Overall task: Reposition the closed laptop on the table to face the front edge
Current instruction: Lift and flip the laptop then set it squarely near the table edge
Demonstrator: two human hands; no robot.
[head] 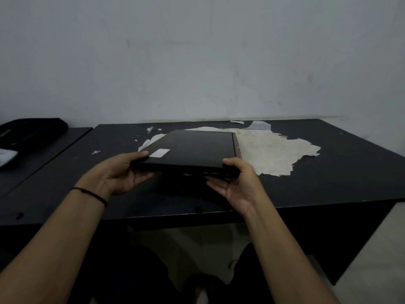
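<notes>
A closed black laptop point(192, 148) with a white sticker on its lid is held just above the dark table point(328, 172), near the middle. My left hand point(119, 172) grips its near left corner, thumb on the lid and fingers underneath. At the near right corner my right hand point(237, 183) holds the laptop the same way, thumb on top. A long edge with ports faces me, and the near edge looks lifted off the tabletop.
A large patch of peeled, pale surface point(274, 150) lies on the table to the right of and behind the laptop. A black bag point(30, 132) rests on a lower dark table at the far left. A grey wall stands right behind the table.
</notes>
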